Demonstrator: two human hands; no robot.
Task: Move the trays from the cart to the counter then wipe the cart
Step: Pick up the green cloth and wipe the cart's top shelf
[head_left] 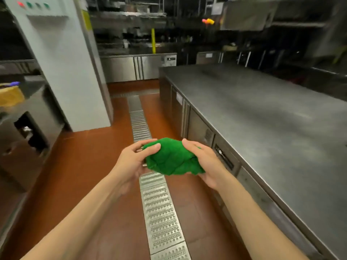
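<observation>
A bunched green cloth [171, 158] is held between both hands in front of me, above the floor drain. My left hand [134, 162] grips its left side with the thumb on top. My right hand [203, 162] cups its right side from beneath. The long steel counter [262, 117] runs along my right with a bare top. No cart and no trays are in view.
A perforated metal drain grate [159, 207] runs down the red floor [90, 166]. A steel unit [28, 128] stands at the left beside a white pillar [62, 72]. Steel cabinets [139, 66] and dark shelves line the back.
</observation>
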